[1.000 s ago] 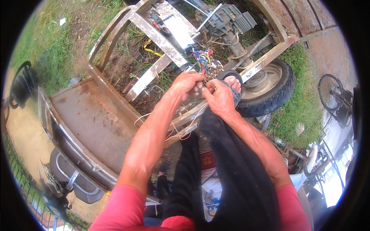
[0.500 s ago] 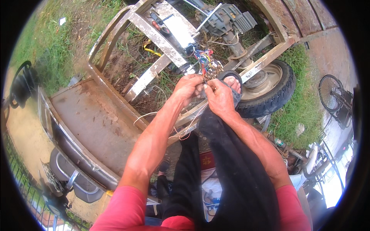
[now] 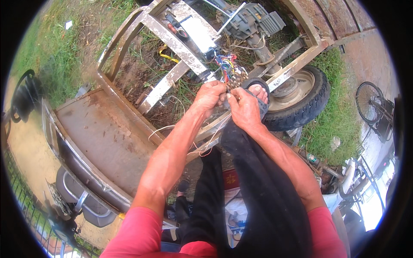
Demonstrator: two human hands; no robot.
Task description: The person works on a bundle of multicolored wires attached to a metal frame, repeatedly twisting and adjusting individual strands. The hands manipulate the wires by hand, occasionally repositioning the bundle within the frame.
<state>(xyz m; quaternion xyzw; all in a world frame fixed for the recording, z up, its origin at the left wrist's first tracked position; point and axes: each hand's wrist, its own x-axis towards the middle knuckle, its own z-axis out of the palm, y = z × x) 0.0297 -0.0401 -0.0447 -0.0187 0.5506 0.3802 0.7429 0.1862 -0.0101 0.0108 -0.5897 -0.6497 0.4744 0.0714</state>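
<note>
My left hand [image 3: 209,98] and my right hand [image 3: 245,107] meet fingertip to fingertip over the metal frame, both closed in a pinch. Between them run thin electrical wires; an orange-red one comes down from the bundle of coloured wires [image 3: 227,64] just above. The exact ends between my fingers are too small to make out. A silver box [image 3: 198,35] with cables at its lower end lies on the frame [image 3: 165,35]. Pale loose wire [image 3: 206,148] hangs below my hands. Beside my right hand is my sandalled foot [image 3: 258,91], propped on the frame.
A wheel with a black tyre [image 3: 316,96] stands right of my foot. The motor and axle [image 3: 258,26] lie beyond. A rusty metal floor panel [image 3: 107,124] is on the left. A bicycle [image 3: 374,107] stands at the far right. Another person's foot [image 3: 183,185] shows below.
My hands stay in nearly the same place, still pinching the wires. The view has shifted very slightly.
</note>
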